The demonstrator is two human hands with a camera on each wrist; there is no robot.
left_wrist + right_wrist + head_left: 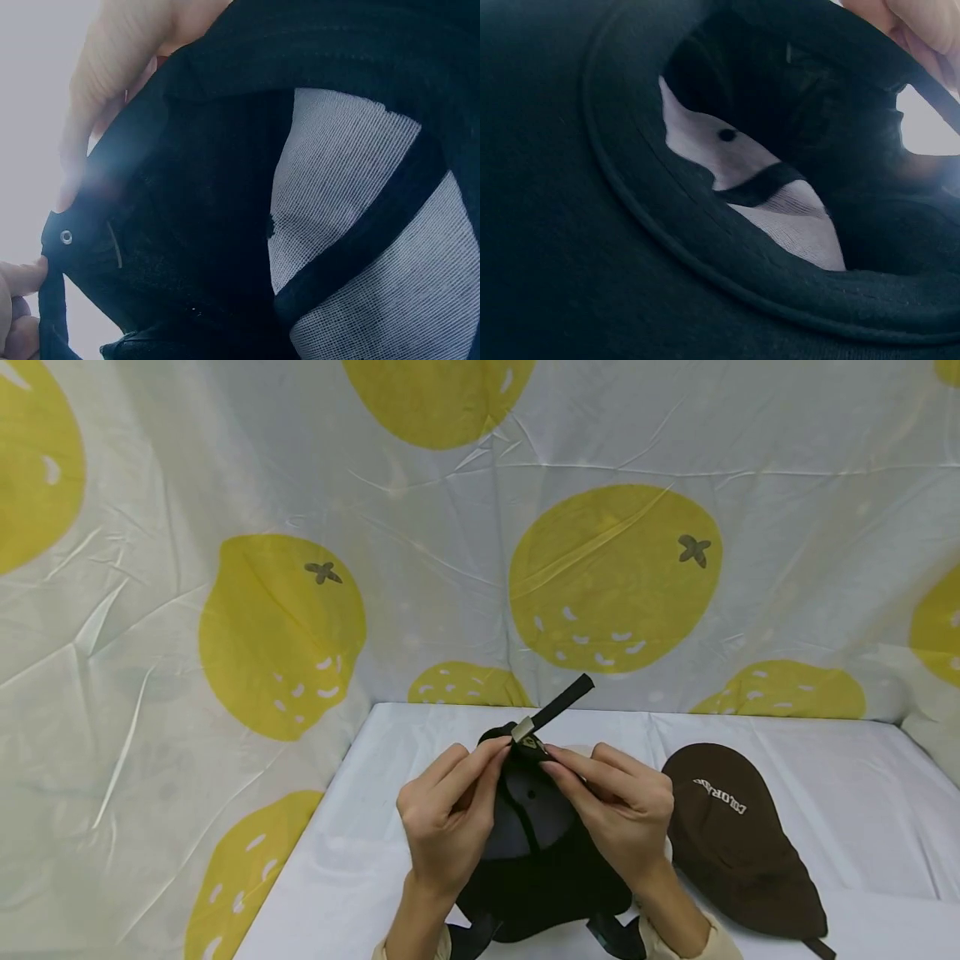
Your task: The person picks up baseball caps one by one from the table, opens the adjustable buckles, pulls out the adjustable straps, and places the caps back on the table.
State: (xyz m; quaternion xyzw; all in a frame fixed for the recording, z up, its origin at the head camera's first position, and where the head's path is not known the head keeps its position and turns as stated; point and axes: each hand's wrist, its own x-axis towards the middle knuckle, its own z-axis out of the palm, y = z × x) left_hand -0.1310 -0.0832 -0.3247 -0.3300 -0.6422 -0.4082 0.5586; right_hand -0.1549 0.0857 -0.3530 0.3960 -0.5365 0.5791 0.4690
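A black baseball cap [540, 889] lies with its inside facing up and its brim toward me. My left hand [453, 814] pinches the cap's back edge beside the metal buckle [522, 729]. My right hand [626, 802] pinches the same back band from the other side, thumb against fingers. The black strap [564, 702] sticks up from the buckle with its end loose. In the left wrist view the lining [352, 180] looks pale and woven, and a small metal eyelet [66, 237] sits near the fingertips. The right wrist view shows the brim [562, 247] up close.
A brown cap [727, 835] with white lettering lies right of my right hand, its strap end [819, 948] near the bottom edge. White cloth [885, 827] covers the table. Behind it hangs a curtain [435, 568] printed with yellow lemons.
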